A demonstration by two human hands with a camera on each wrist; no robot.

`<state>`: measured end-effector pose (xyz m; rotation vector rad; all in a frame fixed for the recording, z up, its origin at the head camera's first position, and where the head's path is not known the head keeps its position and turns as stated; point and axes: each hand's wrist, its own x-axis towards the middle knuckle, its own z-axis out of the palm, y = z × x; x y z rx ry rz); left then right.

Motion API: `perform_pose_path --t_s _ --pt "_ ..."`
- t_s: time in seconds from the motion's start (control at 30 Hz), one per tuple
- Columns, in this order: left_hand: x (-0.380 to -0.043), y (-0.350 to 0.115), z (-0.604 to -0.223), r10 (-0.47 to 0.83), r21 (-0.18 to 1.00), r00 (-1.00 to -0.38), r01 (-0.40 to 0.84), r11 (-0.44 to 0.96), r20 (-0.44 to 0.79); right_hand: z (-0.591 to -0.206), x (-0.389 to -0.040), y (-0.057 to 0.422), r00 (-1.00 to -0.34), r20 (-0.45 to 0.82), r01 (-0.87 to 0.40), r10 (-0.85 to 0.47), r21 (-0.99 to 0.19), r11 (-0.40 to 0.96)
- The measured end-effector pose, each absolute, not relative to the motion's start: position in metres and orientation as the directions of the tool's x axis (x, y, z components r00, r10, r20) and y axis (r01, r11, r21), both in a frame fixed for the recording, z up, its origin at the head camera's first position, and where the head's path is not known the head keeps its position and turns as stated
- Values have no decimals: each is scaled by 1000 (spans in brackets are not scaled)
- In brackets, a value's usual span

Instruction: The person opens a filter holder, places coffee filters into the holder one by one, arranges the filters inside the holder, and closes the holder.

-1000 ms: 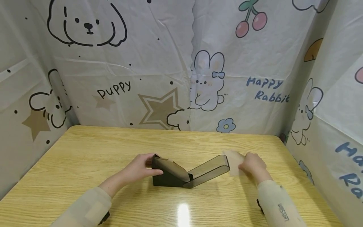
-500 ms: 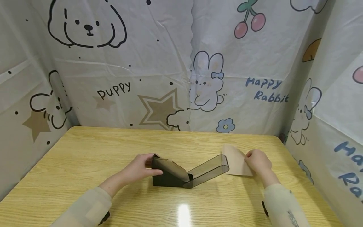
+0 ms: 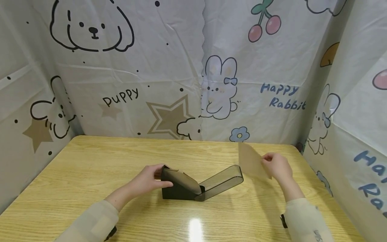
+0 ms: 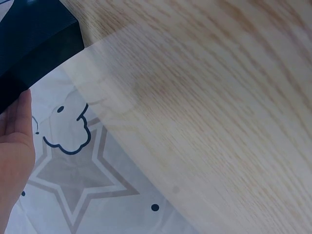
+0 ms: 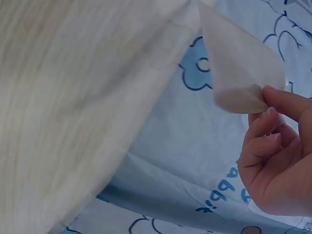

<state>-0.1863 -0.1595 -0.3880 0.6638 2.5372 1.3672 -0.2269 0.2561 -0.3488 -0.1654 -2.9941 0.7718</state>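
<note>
My left hand [image 3: 148,178] grips the raised left end of a black coffee filter holder [image 3: 176,188], thumb on the near side and fingers behind. Several tan papers show inside it. Its smoky see-through lid [image 3: 222,183] is swung out to the right. Beyond that lid, my right hand [image 3: 278,166] pinches one tan paper coffee filter [image 3: 251,161] by its edge, above the table. The right wrist view shows the filter [image 5: 239,63] between thumb and forefinger of the right hand [image 5: 278,156]. In the left wrist view only part of the holder [image 4: 41,39] and left hand [image 4: 14,151] shows.
All this is on a light wooden table [image 3: 121,154] with a bright glare spot near its front. A white curtain [image 3: 169,67] with cartoon prints hangs behind it and along both sides.
The right hand has drawn the paper filter rightward and lifted it from near the table, so it now stands more upright. The left hand and the holder have stayed in place.
</note>
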Motion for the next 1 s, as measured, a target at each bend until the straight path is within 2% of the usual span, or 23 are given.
perform_pose_path --t_s 0.37,1.0 --pt "-186 -159 -387 465 835 -884 292 465 50 -324 -218 247 -984 172 -54 50 -553 831" --pt "-187 -159 -388 471 832 -881 296 470 48 -296 -208 230 -969 245 -104 40 -546 831"
